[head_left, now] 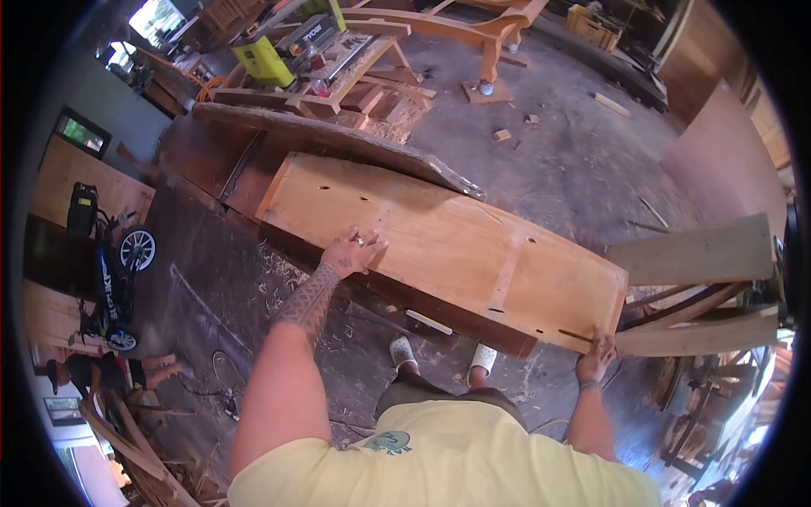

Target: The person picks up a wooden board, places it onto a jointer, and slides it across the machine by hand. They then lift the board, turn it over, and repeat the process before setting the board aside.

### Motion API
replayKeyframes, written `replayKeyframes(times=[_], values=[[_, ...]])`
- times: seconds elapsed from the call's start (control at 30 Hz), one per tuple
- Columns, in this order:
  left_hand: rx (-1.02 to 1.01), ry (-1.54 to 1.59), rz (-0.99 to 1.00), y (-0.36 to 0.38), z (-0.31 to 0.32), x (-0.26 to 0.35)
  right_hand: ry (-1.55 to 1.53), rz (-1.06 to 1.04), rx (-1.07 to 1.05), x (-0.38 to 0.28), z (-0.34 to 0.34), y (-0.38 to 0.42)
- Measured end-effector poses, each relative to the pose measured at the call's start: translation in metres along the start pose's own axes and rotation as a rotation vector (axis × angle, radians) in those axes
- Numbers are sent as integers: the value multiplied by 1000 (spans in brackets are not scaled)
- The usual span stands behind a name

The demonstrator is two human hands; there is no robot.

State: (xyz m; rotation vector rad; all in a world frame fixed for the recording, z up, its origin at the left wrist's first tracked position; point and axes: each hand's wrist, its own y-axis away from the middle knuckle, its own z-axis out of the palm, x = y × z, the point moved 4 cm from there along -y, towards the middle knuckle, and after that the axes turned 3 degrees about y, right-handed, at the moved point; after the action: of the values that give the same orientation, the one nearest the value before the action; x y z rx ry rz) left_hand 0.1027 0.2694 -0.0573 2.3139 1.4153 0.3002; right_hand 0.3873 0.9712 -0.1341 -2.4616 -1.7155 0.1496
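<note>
A long pale wooden panel [422, 232] with dark slots and knots lies across the view on a darker wooden piece. My left hand [355, 252] rests on the panel's near edge, left of its middle, fingers spread. At the panel's right end, my right hand [597, 357] is at the near corner, its fingers bent up against the end; whether they grip it is hard to tell. A rough-edged slab [338, 135] runs along the far side of the panel.
Behind stands a workbench [363, 72] with a green tool [263, 59] and wood shavings. Planks [693, 253] stick out at the right. A bicycle [106, 270] and another person [110, 372] are at the left. Offcuts [502, 135] lie on the floor.
</note>
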Motion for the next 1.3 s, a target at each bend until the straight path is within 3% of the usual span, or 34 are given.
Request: replayKeyframes(times=[0.13, 0.33, 0.43, 0.53, 0.67, 0.7, 0.73, 0.97, 1.03, 1.3], values=[[-42, -12, 91, -11, 9, -18, -97, -44, -163, -8, -23, -2], [-46, 230, 136, -34, 6, -51, -169, -100, -395, -30, -50, -12], [-120, 477, -111, -32, -12, -21, -203, -45, -577, -37, -48, -33], [389, 653, -276, -33, 24, 25, -198, 58, -761, -46, -49, -64], [569, 631, -491, -37, 36, 108, -14, -323, -585, -90, -78, -111], [577, 594, -518, -41, 41, 122, -27, -391, -587, -100, -75, -119], [463, 633, -542, -36, 24, 129, -41, -456, -587, -109, -68, -128], [466, 571, -810, -68, 28, 83, -21, -1192, -431, -168, -18, -148], [388, 550, -857, -63, 6, 87, -112, -1217, -441, -169, -9, -149], [422, 536, -861, -61, -7, 53, -179, -1208, -393, -206, -14, -141]])
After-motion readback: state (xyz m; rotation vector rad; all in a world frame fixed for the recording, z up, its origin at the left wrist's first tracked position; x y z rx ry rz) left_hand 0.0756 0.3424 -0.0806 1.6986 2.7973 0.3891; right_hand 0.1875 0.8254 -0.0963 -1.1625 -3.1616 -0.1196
